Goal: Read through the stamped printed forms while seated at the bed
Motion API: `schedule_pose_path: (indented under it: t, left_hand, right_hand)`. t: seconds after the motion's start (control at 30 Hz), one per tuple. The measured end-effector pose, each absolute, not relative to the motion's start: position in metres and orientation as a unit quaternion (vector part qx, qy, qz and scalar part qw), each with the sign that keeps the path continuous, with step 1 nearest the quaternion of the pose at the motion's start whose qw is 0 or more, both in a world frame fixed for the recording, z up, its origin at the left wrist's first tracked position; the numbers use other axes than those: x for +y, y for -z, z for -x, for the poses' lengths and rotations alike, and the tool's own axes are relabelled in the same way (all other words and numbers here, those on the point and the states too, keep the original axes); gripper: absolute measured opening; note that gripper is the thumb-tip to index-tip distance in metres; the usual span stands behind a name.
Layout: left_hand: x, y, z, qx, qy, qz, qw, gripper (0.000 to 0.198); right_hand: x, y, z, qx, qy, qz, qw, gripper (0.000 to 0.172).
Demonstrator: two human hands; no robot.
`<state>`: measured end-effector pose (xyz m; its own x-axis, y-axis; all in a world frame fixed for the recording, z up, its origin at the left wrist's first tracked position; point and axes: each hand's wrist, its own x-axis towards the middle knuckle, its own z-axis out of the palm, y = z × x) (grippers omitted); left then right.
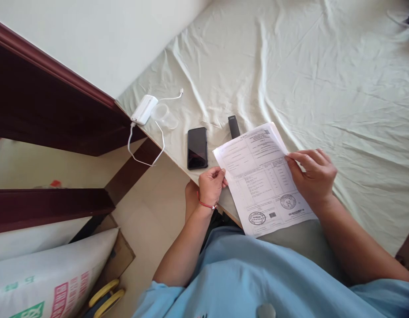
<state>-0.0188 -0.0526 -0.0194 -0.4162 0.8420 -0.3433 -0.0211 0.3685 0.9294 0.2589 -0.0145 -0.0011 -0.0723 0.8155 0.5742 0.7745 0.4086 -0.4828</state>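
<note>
I hold a stack of printed paper sheets (262, 179) with round stamps near the bottom, over the near edge of a bed covered by a pale green sheet (323, 79). My left hand (211, 185), with a red string at the wrist, pinches the stack's left edge. On the right edge, my right hand (313, 174) grips with the fingers curled over the top sheet. A black phone (196, 148) lies face up just left of the papers. Partly tucked behind the stack's top edge is a small black device (234, 126).
A white power bank (144, 109) with a white cable (148, 154) and a clear plastic cup (165, 116) sit at the bed's corner. Dark wooden furniture (42, 106) stands to the left. A printed sack (48, 278) and yellow-rimmed object (105, 298) lie on the tiled floor.
</note>
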Motion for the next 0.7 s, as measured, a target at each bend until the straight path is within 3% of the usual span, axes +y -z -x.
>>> schedule_pose_path:
  t: [0.37,0.6,0.7]
  left_hand:
    - [-0.055,0.027,0.023,0.698,-0.451,-0.332,0.447,0.018]
    - [-0.057,0.026,0.022,0.697,-0.455,-0.331,0.443,0.018]
    - [-0.056,0.024,0.021,0.699,-0.453,-0.327,0.447,0.016]
  right_hand:
    - [0.004,-0.011,-0.264,-0.801,0.036,0.563,0.201,0.037]
    - [0.015,-0.030,-0.271,-0.804,-0.127,0.517,0.264,0.026]
    - [0.017,-0.031,-0.280,-0.764,-0.246,0.545,0.243,0.024]
